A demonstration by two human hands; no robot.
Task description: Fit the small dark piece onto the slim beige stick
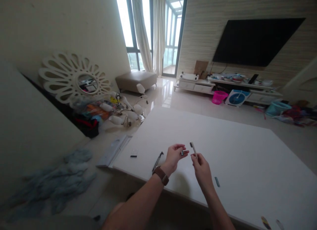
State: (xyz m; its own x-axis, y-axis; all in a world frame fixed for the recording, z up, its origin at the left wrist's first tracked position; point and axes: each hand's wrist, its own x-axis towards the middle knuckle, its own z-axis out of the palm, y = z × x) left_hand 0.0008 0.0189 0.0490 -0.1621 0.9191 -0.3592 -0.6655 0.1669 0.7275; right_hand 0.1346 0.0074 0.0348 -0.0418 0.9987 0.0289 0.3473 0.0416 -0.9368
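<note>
My left hand (174,156) pinches a small dark piece (182,153) between thumb and fingers, above a large white board (247,157) lying flat. A brown watch strap (160,175) circles that wrist. My right hand (201,169) is closed round a thin pale stick with a dark tip (193,148), held upright close to the small piece. The two hands are a few centimetres apart.
On the board lie a dark pen-like tool (158,160) left of my wrist and a small grey strip (217,181) to the right. A black block (134,154) and white rails (112,150) lie off its left edge. A chandelier (126,112), a round mirror (74,79) and clutter stand behind.
</note>
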